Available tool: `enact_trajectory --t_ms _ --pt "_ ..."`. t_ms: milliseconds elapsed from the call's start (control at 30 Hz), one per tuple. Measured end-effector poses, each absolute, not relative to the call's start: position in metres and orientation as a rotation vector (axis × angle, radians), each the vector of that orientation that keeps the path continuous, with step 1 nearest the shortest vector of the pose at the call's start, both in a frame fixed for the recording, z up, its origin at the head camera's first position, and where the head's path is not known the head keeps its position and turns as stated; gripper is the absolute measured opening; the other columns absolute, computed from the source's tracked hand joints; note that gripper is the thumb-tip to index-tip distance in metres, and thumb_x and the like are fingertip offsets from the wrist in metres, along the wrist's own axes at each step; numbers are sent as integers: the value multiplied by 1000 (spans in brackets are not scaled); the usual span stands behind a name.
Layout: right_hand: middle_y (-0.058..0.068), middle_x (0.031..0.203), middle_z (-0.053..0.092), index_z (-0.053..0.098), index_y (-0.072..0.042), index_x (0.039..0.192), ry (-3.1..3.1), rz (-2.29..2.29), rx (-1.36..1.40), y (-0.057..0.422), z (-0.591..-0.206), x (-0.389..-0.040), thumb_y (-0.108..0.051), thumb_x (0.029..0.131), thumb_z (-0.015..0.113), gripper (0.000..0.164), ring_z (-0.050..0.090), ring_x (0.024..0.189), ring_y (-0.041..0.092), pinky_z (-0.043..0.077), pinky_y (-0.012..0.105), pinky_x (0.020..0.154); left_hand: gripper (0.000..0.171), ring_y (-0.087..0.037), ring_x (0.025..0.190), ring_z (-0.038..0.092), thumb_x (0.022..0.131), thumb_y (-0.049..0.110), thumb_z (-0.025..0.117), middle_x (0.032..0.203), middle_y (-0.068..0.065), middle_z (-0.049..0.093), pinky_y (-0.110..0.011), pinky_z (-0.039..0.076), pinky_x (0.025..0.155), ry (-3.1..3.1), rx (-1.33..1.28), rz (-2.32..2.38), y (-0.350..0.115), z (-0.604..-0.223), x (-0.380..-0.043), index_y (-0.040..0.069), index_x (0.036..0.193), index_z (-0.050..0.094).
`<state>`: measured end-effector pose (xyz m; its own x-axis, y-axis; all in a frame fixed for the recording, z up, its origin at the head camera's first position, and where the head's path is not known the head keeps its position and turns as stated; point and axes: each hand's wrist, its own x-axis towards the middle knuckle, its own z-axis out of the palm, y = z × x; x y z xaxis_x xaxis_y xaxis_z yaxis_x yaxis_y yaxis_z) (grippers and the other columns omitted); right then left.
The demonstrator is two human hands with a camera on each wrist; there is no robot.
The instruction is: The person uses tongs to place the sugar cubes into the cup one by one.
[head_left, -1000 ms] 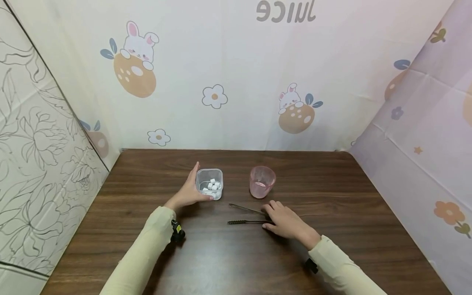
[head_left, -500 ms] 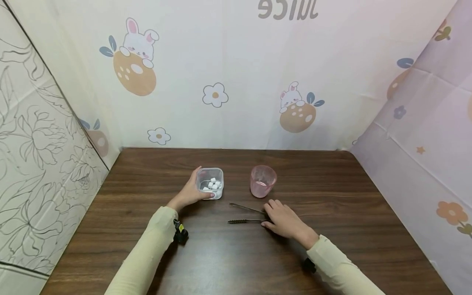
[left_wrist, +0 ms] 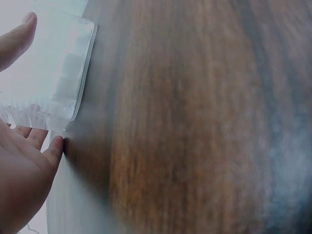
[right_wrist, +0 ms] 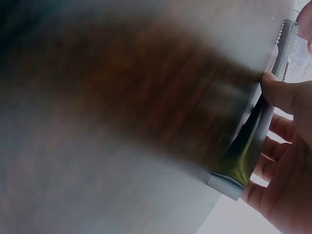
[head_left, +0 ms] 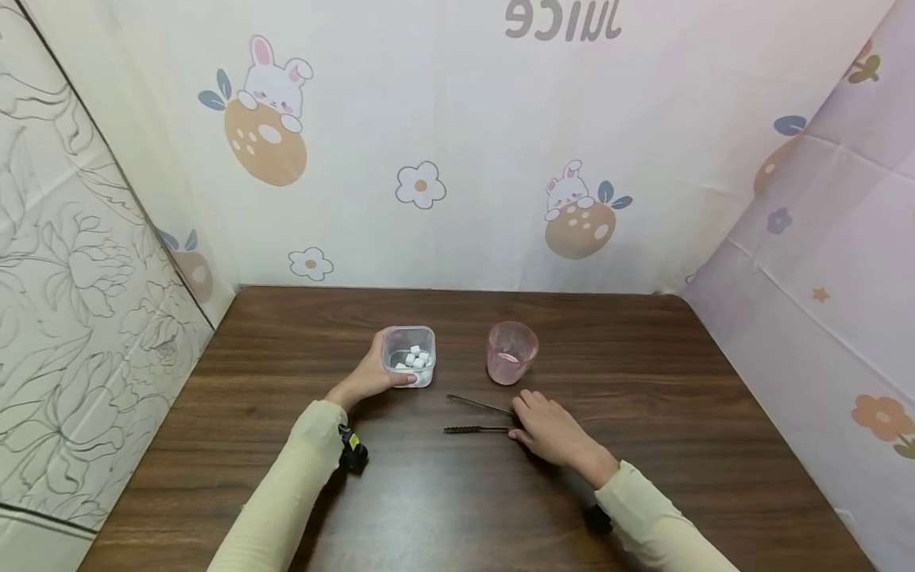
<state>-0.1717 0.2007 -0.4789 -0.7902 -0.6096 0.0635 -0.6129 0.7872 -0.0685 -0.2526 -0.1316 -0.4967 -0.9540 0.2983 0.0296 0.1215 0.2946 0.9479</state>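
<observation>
On the table, my left hand (head_left: 368,375) grips a clear square plastic container (head_left: 423,340) from its left side. The thumb lies across its near face, and the fingers are around the left and far sides, partly hidden. Several white cubes (head_left: 415,361) lie inside it. My right hand (head_left: 556,433) holds metal tongs (head_left: 475,430) between thumb and fingers, their two arms spread and their tips pointing left toward the container. In the right wrist view the tongs (right_wrist: 253,129) show toothed edges near the tip. A pink translucent cup (head_left: 511,365) stands upright just beyond the right hand.
The dark wood-grain table (head_left: 457,508) ends at a patterned curtain (head_left: 472,246) along the back. More patterned cloth hangs on the left and right sides. A small black wrist camera (head_left: 353,453) is strapped to the left sleeve.
My left fingers have come down from their raised position and closed round the container. The right hand, tongs and cup stay practically in place; the head view shifts slightly.
</observation>
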Motion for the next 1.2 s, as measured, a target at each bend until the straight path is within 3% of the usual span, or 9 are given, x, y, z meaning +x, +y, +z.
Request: enact_trajectory --t_ms 500,767,933,1100,1200 --pt "-4 71 42 44 -9 91 -2822 95 1067 197 -463 -165 -22 89 67 27 48 68 17 36 32 58 94 -36 129 34 73 8 82 141 -20 35 -50 24 106 2424 353 1707 -130 -496 -252 6 142 19" --pt "-9 66 42 48 -6 102 -2793 209 1110 189 -435 -169 -18 91 65 24 39 55 6 36 25 49 92 -39 129 32 74 7 80 142 -23 33 -52 22 106 2389 383 1731 -132 -497 -253 5 142 18" --pt "-11 63 40 51 -10 100 -2781 209 1066 182 -420 -176 -21 92 63 18 35 49 4 31 24 42 92 -38 129 33 74 5 80 142 -22 32 -50 23 106 2376 379 1739 -132 -497 -255 5 142 18" --pt "-8 66 51 57 -12 97 -2695 203 1054 175 -410 -185 -21 90 66 15 38 48 4 31 24 40 92 -39 129 33 74 3 79 143 -24 31 -51 22 107 2365 377 1754 -132 -496 -255 5 142 18" --pt "-4 73 61 62 -11 101 -2653 199 1043 171 -404 -191 -22 90 67 16 47 49 7 33 25 40 92 -40 130 32 74 3 79 144 -25 31 -52 22 107 2352 380 1763 -133 -496 -255 4 142 17"
